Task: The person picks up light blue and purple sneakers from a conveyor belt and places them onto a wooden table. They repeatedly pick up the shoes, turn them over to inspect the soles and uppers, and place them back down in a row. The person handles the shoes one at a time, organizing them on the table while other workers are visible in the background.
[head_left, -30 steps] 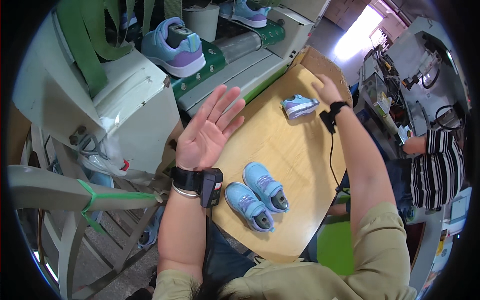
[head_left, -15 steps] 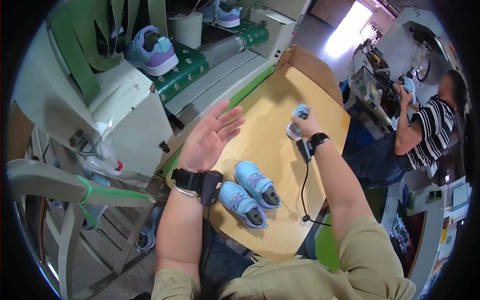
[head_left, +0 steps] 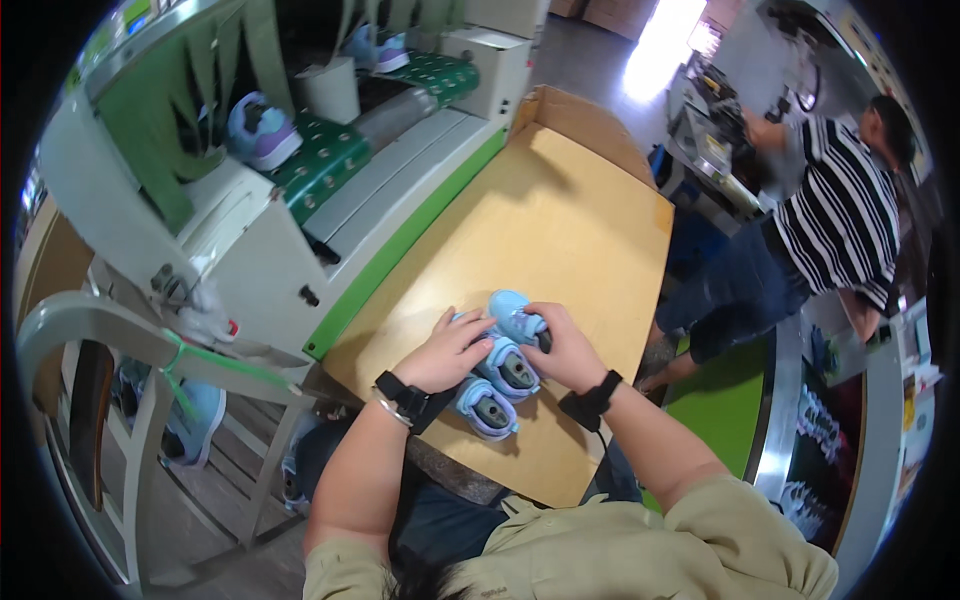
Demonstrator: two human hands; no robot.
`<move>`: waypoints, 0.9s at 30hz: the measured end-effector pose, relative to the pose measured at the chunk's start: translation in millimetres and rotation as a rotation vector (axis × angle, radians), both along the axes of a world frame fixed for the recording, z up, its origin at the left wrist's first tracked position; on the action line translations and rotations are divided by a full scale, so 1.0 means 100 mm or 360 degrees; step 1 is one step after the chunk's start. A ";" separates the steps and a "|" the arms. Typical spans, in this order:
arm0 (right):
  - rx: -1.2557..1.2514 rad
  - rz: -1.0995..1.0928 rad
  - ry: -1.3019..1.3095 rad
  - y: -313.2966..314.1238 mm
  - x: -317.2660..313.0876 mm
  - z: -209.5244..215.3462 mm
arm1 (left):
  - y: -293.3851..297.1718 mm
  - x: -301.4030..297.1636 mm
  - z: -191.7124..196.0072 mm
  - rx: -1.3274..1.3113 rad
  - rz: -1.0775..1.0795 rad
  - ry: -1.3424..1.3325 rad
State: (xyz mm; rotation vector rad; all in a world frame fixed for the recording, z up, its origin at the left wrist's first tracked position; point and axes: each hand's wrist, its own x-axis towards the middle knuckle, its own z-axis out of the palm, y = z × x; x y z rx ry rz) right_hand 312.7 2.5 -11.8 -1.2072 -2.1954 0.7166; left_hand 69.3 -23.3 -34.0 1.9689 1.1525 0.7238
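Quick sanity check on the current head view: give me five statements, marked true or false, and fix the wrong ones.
1. Three light-blue shoes are grouped at the hands. True.
2. The left hand is on the white machine. False: it is at the shoes, over the wooden table.
3. The right hand holds the farthest shoe of that group. True.
4. The co-worker wears a plain green shirt. False: it has black and white stripes.
5. A shoe with a purple sole stands on the green belt. True.
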 end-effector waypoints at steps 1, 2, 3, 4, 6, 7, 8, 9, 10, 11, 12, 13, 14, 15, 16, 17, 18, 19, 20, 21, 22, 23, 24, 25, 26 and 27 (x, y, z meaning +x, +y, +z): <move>-0.0011 -0.0002 0.0031 -0.01 -0.04 -0.01 | 0.01 -0.03 0.01 -0.0007 -0.0043 0.0008; -0.0016 -0.0031 0.0052 -0.02 -0.03 0.00 | 0.00 -0.03 0.08 -0.0058 -0.0039 0.0006; -0.0020 -0.0063 0.0072 -0.03 -0.02 0.02 | -0.01 -0.04 0.13 -0.0050 -0.0039 -0.0058; -0.0022 -0.0069 0.0044 -0.03 -0.04 0.02 | -0.05 -0.11 0.09 -0.0095 0.0037 -0.0120; -0.0033 -0.0085 -0.0011 -0.02 -0.04 0.04 | -0.04 -0.12 0.11 -0.0359 0.0162 -0.0341; -0.0049 -0.0116 -0.0025 -0.04 -0.04 0.05 | -0.08 -0.14 0.20 -0.0590 0.0245 -0.0493; -0.0064 -0.0143 -0.0037 -0.06 -0.04 0.07 | -0.10 -0.17 0.25 -0.0820 0.0335 -0.0642; -0.0080 -0.0164 -0.0049 -0.08 -0.03 0.09 | -0.07 -0.20 0.19 -0.0808 0.0324 -0.0641; -0.0071 -0.0160 -0.0030 -0.08 -0.07 0.08 | -0.06 -0.29 0.06 -0.0790 0.0345 -0.0652; -0.0084 -0.0172 -0.0032 -0.09 -0.05 0.08 | -0.06 -0.29 0.01 -0.0782 0.0344 -0.0670; -0.0096 -0.0179 -0.0032 -0.10 -0.05 0.10 | -0.07 -0.30 -0.03 -0.0749 0.0341 -0.0644; -0.0108 -0.0187 -0.0040 -0.11 -0.04 0.10 | -0.08 -0.29 -0.03 -0.0718 0.0336 -0.0626; -0.0093 -0.0191 -0.0045 -0.11 -0.03 0.10 | -0.10 -0.28 -0.04 -0.0686 0.0335 -0.0607; -0.0076 -0.0193 -0.0049 -0.10 -0.02 0.08 | -0.11 -0.28 -0.05 -0.0667 0.0343 -0.0569; -0.0061 -0.0191 -0.0056 -0.10 -0.03 0.09 | -0.12 -0.28 -0.06 -0.0649 0.0355 -0.0535; -0.0078 -0.0197 -0.0060 -0.11 -0.03 0.10 | -0.12 -0.29 -0.07 -0.0630 0.0369 -0.0501; -0.0094 -0.0203 -0.0065 -0.12 -0.03 0.11 | -0.13 -0.31 -0.06 -0.0645 0.0373 -0.0472; -0.0107 -0.0211 -0.0079 -0.11 -0.02 0.13 | -0.12 -0.30 -0.03 -0.0658 0.0373 -0.0452; -0.0080 -0.0217 -0.0071 -0.11 -0.02 0.11 | -0.12 -0.29 -0.01 -0.0671 0.0373 -0.0432; -0.0053 -0.0223 -0.0064 -0.11 -0.03 0.08 | -0.10 -0.30 -0.04 -0.0666 0.0372 -0.0439; -0.0026 -0.0225 -0.0055 -0.11 -0.04 0.07 | -0.09 -0.32 -0.06 -0.0662 0.0375 -0.0446; -0.0033 -0.0224 -0.0052 -0.11 -0.03 0.07 | -0.09 -0.33 -0.09 -0.0657 0.0377 -0.0452; -0.0040 -0.0224 -0.0048 -0.11 -0.03 0.07 | -0.08 -0.33 -0.11 -0.0650 0.0379 -0.0445; -0.0054 -0.0226 -0.0036 -0.11 -0.04 0.07 | -0.09 -0.34 -0.09 -0.0648 0.0380 -0.0427; -0.0066 -0.0228 -0.0040 -0.10 -0.04 0.07 | -0.09 -0.33 -0.07 -0.0646 0.0381 -0.0409; -0.0078 -0.0229 -0.0044 -0.11 -0.04 0.08 | -0.09 -0.33 -0.06 -0.0635 0.0386 -0.0384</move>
